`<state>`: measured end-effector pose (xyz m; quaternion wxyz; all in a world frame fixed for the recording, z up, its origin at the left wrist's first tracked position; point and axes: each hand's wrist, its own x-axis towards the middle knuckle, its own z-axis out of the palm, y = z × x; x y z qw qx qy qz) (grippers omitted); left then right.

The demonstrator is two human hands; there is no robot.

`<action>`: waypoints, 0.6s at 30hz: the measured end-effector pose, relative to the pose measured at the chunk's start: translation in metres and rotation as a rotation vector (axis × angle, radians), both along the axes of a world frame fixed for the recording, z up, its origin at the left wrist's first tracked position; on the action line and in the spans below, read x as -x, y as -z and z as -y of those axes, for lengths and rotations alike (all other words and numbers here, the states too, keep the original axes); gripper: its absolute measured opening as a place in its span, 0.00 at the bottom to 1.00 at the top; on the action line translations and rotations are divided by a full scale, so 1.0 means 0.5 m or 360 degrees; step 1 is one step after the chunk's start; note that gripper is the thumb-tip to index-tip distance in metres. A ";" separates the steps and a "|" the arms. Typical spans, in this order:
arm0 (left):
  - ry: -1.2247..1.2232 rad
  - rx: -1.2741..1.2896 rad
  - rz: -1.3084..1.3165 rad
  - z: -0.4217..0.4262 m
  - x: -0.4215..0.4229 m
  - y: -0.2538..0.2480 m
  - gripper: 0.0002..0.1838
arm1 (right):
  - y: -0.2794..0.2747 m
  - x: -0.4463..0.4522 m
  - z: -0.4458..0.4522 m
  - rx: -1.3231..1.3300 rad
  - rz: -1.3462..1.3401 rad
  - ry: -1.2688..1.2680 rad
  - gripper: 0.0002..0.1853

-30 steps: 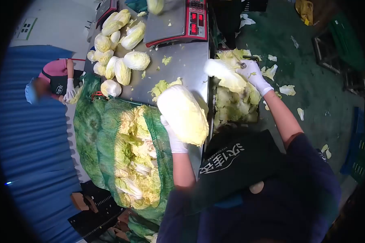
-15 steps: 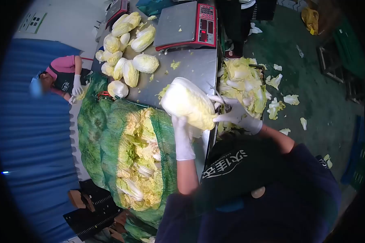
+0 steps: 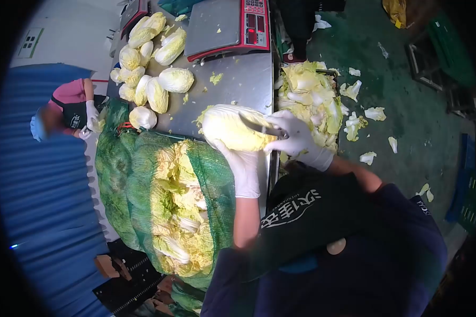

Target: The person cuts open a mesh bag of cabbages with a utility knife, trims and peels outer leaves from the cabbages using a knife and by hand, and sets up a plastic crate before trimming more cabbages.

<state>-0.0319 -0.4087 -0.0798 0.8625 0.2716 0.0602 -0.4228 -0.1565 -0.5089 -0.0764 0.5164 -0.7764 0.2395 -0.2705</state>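
A pale napa cabbage (image 3: 230,126) lies across my left hand (image 3: 241,166), whose white-gloved fingers support it from below, over the metal table's near edge. My right hand (image 3: 300,138), also gloved, is wrapped round the handle of a knife (image 3: 259,126). The blade rests along the top of the cabbage, and the right fingertips are at the cabbage's right end. Beyond my right hand, a crate heaped with loose cabbage leaves (image 3: 312,100) stands beside the table.
Several cabbages (image 3: 157,95) lie on the metal table (image 3: 217,95) near a red scale (image 3: 217,26). A green mesh bag (image 3: 222,195) holds cabbages at the near left. A co-worker (image 3: 71,108) is at the left, and another person's legs (image 3: 296,26) show beyond the crate.
The right hand has come from the leaf crate to the cabbage with the knife. The cabbage has turned to lie more level, and more leaves are on the heap and floor.
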 end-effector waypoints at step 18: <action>0.0374 -0.0612 0.1149 -0.078 -0.001 0.011 0.44 | 0.013 -0.011 0.079 -0.0342 0.0171 -0.0464 0.31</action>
